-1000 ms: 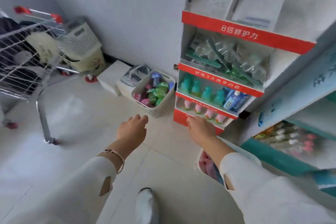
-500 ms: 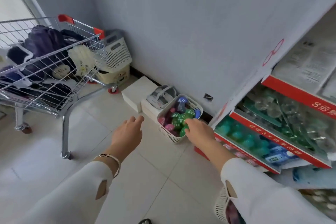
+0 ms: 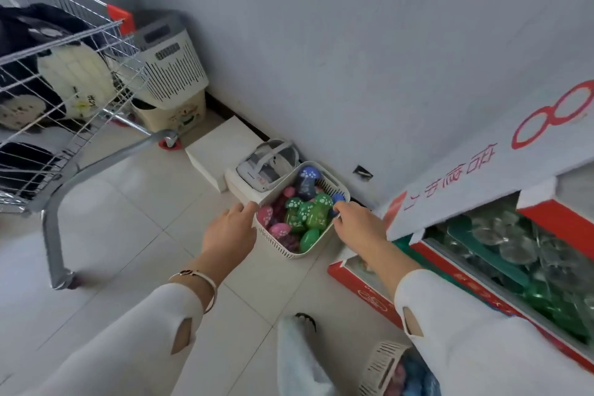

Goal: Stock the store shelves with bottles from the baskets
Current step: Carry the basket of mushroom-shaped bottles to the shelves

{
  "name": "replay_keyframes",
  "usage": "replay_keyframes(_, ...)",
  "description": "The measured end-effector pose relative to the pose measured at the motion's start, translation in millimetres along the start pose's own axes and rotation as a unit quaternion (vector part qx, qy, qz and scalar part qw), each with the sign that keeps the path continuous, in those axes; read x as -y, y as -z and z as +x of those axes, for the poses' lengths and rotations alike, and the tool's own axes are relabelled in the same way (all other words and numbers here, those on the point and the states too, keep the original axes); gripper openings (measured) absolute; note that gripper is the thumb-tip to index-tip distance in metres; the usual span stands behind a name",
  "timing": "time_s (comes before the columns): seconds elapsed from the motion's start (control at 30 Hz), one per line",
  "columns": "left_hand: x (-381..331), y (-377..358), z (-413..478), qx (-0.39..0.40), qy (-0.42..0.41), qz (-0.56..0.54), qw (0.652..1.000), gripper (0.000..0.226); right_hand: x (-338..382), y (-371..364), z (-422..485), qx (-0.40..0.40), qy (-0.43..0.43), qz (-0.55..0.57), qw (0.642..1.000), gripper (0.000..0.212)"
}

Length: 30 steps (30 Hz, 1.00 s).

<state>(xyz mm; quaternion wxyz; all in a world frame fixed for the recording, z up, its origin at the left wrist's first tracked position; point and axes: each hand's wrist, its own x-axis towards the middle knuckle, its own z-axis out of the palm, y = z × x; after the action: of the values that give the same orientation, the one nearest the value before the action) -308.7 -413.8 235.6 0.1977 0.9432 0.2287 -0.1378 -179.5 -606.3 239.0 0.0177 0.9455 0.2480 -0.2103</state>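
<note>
Both hands have been brought forward since half a second ago and are now set at opposite sides of the white basket [image 3: 291,252], where before only the right one was near it. The left hand [image 3: 229,231] is laid against the basket's left rim, the right hand [image 3: 360,225] against its right rim, beside a blue cap [image 3: 338,199]. The fingertips of both are hidden at the rim, so it cannot be told whether the basket is gripped or merely touched.

The basket is stood on the tiled floor just beside the wall and near the foot of the shelf unit [image 3: 482,267]. It is filled with mushroom-capped bottles: green bottles [image 3: 308,215], pink bottles [image 3: 266,215] and a dark blue bottle [image 3: 307,180]. No labels can be made out on them.

A large red "8" [image 3: 562,116] is printed on the shelf unit's white side panel, with red Chinese characters below it that are seen tilted and cannot be read with confidence. Small lettering on the red front strips is blurred. Clear packets and green bottles are seen on the shelves.

A second basket [image 3: 382,366] is seen at the lower edge, partly hidden by the right sleeve. A shopping trolley [image 3: 80,51] is stood at the left with dark and cream soft goods inside; small dark lettering on the cream one is not legible. A bracelet [image 3: 196,276] is worn on the left wrist.
</note>
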Motion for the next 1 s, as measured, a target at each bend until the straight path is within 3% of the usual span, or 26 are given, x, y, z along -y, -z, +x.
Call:
replay_keyframes(0.33, -3, -175, 136, 0.050, 0.061, -0.092, 0.993, 0.032, -36, -129, 160, 0.040, -0.012, 0.049, 0.998, 0.034)
replay_keyframes(0.63, 44, -357, 214, 0.013, 0.140, -0.135, 0.981, 0.035, -28, -298, 255, 0.040, -0.016, 0.068, 0.997, 0.031)
replay_keyframes(0.83, 39, -406, 239, 0.038, 0.215, -0.328, 0.919, 0.043, -20, -355, 267, 0.039, 0.003, 0.067, 0.997, 0.030)
replay_keyframes(1.0, 38, -415, 251, -0.002, 0.272, -0.437, 0.857, 0.037, -16, -375, 267, 0.054, 0.001, 0.052, 0.997, 0.031)
